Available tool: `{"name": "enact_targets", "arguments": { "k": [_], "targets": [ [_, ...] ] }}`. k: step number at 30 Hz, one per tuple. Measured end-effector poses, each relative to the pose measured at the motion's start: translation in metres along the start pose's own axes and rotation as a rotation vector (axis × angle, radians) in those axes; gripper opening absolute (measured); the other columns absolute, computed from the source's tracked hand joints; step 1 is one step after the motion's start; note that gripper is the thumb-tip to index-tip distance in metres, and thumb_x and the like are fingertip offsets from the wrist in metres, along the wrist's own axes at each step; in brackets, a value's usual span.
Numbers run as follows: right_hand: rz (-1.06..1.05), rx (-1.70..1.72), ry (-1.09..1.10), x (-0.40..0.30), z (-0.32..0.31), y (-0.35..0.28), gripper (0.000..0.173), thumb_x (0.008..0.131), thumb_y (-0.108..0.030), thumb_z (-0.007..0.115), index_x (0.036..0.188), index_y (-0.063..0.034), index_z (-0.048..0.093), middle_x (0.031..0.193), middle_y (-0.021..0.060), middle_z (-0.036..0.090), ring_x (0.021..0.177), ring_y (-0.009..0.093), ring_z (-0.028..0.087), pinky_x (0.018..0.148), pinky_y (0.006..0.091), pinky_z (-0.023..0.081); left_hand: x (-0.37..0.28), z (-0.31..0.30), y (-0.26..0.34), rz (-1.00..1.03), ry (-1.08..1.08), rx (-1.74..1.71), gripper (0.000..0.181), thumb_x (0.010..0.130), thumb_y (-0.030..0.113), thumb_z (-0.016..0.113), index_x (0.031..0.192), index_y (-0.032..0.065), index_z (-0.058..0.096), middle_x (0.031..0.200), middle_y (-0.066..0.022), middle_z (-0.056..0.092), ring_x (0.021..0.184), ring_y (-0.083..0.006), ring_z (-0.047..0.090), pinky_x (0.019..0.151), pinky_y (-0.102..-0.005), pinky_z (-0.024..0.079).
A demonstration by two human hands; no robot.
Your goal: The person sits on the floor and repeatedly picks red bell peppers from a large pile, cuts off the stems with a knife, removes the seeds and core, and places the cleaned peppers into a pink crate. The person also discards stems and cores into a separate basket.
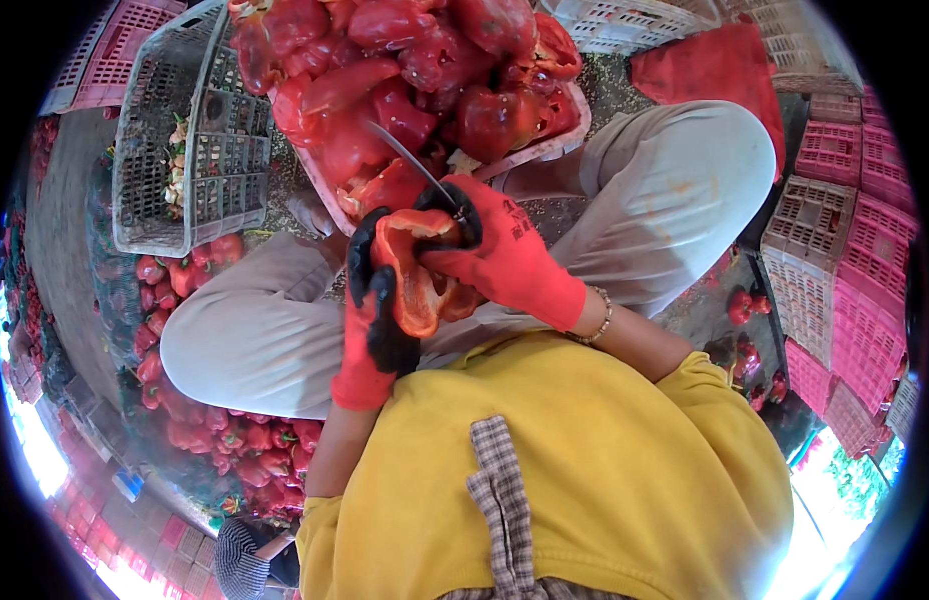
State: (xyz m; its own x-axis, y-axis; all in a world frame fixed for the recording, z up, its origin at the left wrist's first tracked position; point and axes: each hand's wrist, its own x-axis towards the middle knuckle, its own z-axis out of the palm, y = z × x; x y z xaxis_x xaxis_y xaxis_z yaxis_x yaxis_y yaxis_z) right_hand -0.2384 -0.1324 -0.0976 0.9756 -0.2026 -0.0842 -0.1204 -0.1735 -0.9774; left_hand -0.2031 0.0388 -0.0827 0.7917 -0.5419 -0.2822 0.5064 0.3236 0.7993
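My left hand (pixel 374 300), in a red glove with a black-coated palm, holds a red bell pepper (pixel 408 281) with its hollow inside facing up. My right hand (pixel 491 247), gloved the same way, grips a knife (pixel 412 159) whose thin, curved blade points away from me. The thumb and fingertips of this hand are also at the pepper's opening. Just beyond both hands, a pink plastic crate (pixel 545 148) is heaped with red bell peppers (pixel 404 67), some of them cut open. The knife's handle is mostly hidden in the glove.
A grey plastic basket (pixel 228 176) with pale green scraps stands at the left. Whole red peppers (pixel 239 442) are piled beside my left knee. A red cloth or bag (pixel 708 67) lies beyond my right knee. Stacked crates (pixel 832 247) stand at the right. A person in stripes (pixel 241 559) is at lower left.
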Motion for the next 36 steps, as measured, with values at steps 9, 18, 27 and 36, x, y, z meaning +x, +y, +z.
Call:
{"name": "enact_targets", "arguments": {
  "k": [9, 18, 27, 36],
  "targets": [
    [0.011, 0.419, 0.096, 0.006, -0.012, -0.026, 0.047, 0.075, -0.006, 0.074, 0.118, -0.0042, 0.056, 0.112, 0.0086, 0.061, 0.097, 0.020, 0.060, 0.086, 0.0321, 0.048, 0.016, -0.024, 0.027, 0.525, 0.503, 0.722, 0.053, 0.076, 0.001, 0.072, 0.125, 0.0035, 0.050, 0.123, -0.0100, 0.053, 0.114, -0.0237, 0.054, 0.099, -0.0373, 0.043],
    [-0.002, 0.544, 0.442, 0.024, -0.032, -0.008, 0.041, 0.084, 0.003, 0.064, 0.124, -0.0030, 0.057, 0.105, 0.0007, 0.065, 0.086, 0.005, 0.054, 0.078, 0.0207, 0.045, 0.095, -0.011, -0.020, 0.683, 0.472, 1.750, 0.073, 0.073, 0.045, 0.075, 0.136, 0.0171, 0.052, 0.151, -0.0202, 0.030, 0.135, -0.0550, 0.024, 0.110, -0.0637, 0.021],
    [0.014, 0.690, 0.416, 0.025, -0.024, 0.003, 0.038, 0.086, 0.001, 0.065, 0.123, -0.0047, 0.059, 0.099, -0.0018, 0.063, 0.082, 0.004, 0.054, 0.072, 0.0194, 0.046, 0.101, -0.013, -0.030, 0.605, 0.488, 1.971, 0.076, 0.076, 0.044, 0.071, 0.143, 0.0193, 0.045, 0.152, -0.0222, 0.027, 0.135, -0.0554, 0.023, 0.109, -0.0671, 0.018],
    [-0.002, 0.661, 0.483, 0.016, -0.031, -0.001, 0.039, 0.086, 0.003, 0.061, 0.125, -0.0043, 0.058, 0.104, -0.0007, 0.065, 0.087, 0.004, 0.055, 0.074, 0.0189, 0.045, 0.103, -0.057, 0.000, 0.703, 0.684, 0.997, 0.054, 0.092, 0.021, 0.055, 0.140, -0.0010, 0.043, 0.144, -0.0221, 0.041, 0.131, -0.0391, 0.041, 0.110, -0.0440, 0.031]
  ]
}}
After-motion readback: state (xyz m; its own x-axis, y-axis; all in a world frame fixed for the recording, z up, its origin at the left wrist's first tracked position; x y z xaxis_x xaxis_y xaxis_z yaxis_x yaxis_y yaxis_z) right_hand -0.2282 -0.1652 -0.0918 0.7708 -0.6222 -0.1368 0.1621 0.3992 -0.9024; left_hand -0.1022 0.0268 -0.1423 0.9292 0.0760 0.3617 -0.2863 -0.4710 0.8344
